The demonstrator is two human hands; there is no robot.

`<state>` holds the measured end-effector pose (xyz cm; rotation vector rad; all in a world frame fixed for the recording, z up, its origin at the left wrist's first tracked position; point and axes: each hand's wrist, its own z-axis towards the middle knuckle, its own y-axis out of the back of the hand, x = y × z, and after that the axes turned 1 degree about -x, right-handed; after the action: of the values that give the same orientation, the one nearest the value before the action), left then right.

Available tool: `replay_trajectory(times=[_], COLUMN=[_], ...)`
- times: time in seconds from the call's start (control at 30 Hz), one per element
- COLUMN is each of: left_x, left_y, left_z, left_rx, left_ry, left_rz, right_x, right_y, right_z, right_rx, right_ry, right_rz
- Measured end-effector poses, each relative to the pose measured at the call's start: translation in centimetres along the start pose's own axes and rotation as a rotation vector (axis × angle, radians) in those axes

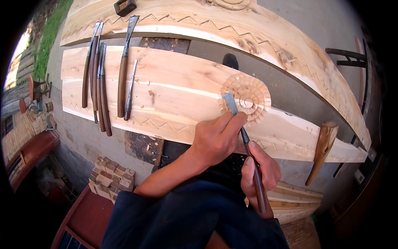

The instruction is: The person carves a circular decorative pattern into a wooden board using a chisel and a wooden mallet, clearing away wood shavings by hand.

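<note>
Both my hands are closed on one wood carving chisel (257, 174) with a dark wooden handle and a broad steel blade. My left hand (217, 135) pinches the steel near the blade, and my right hand (265, 168) grips the handle farther back. The blade tip rests at the left edge of a carved spiral rosette (248, 101) with a scalloped border. This rosette is cut into a long pale wooden board (178, 74) lying before me. A shallow zigzag line runs along the board's near edge, partly behind my left hand.
Several long-handled chisels (99, 83) lie across the board's left end, with a broad one (124, 70) and a thin one (132, 89) beside them. A wooden mallet (321, 153) rests on the right end. Beyond lies a second carved board (186, 20). Small wood blocks (111, 178) are stacked lower left.
</note>
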<state>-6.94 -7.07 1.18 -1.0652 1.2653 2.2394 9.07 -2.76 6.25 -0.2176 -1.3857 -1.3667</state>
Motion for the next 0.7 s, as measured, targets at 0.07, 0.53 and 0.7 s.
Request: replay_trajectory(times=[0.07,0.53,0.7], left_x=[0.1,-0.1,-0.1], left_y=[0.2,0.3,0.2], left_z=[0.0,0.2,0.1], left_rx=[0.003,0.023,0.04], left_ry=[-0.029,0.015,0.023], left_rz=[0.002,-0.016,-0.018], right_x=[0.2,0.2,-0.2], right_y=[0.2,-0.7,-0.7], right_z=[0.1,0.2,-0.2], right_rx=[0.03,-0.022,-0.029], right_ry=[0.002,0.043,0.028], right_rz=[-0.015,-0.005,-0.001])
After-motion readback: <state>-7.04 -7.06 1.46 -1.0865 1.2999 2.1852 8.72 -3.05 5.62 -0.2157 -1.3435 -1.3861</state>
